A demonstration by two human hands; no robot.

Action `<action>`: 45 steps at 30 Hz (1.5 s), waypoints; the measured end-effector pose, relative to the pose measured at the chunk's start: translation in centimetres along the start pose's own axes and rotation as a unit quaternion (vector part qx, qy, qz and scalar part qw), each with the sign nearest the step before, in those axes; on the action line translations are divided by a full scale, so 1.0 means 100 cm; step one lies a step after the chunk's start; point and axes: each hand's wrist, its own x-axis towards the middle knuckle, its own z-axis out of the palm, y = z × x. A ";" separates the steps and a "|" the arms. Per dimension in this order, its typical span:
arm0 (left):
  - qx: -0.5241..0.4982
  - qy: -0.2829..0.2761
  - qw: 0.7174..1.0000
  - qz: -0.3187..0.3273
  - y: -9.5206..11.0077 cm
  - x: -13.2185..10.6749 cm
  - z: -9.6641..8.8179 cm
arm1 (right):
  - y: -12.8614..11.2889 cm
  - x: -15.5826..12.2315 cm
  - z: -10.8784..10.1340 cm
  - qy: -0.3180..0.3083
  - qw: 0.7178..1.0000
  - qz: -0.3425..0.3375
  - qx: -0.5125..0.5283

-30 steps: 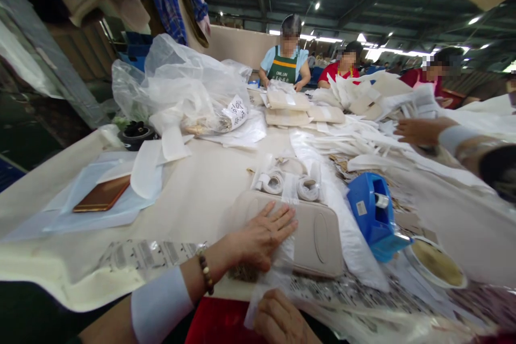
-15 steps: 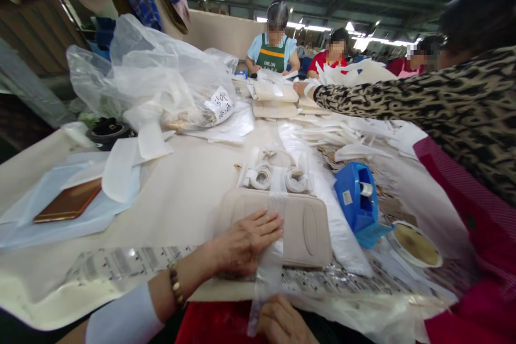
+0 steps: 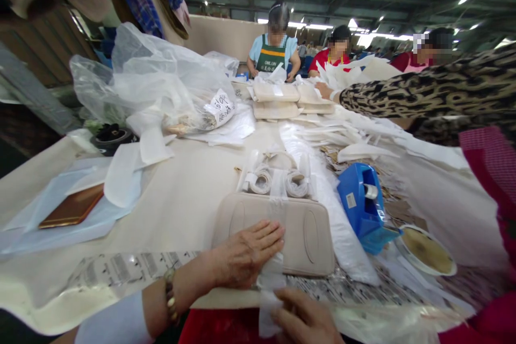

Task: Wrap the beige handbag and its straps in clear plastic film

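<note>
A beige padded panel (image 3: 308, 231) lies flat on the table edge in front of me. My left hand (image 3: 242, 255) presses flat on its near left part, fingers spread. A clear plastic strip (image 3: 277, 207) runs across the panel's middle and over the near edge. My right hand (image 3: 306, 320) grips the lower end of the strip at the bottom of the view. Two rolls of white tape (image 3: 262, 180) sit just behind the panel.
A blue tape dispenser (image 3: 363, 207) and a round tin (image 3: 427, 250) stand to the right. A co-worker's leopard-print sleeve (image 3: 423, 97) reaches across toward stacked beige panels (image 3: 276, 99). A big clear bag (image 3: 161, 80) and a brown notebook (image 3: 72, 207) lie left. Other people work at the far end.
My right hand has come up higher on the strip's lower end. My left hand stays on the panel. The co-worker's arm has drawn back slightly to the right.
</note>
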 end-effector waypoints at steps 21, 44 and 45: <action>-0.010 -0.039 0.999 0.018 -0.009 0.006 -0.003 | 0.096 0.058 0.004 0.109 0.910 0.260 -0.303; 0.092 0.048 0.995 -0.005 -0.008 0.015 -0.009 | 0.096 0.056 0.004 0.109 0.906 0.267 -0.310; 0.100 0.054 0.994 -0.004 -0.007 0.014 -0.008 | 0.096 0.056 0.004 0.110 0.906 0.266 -0.310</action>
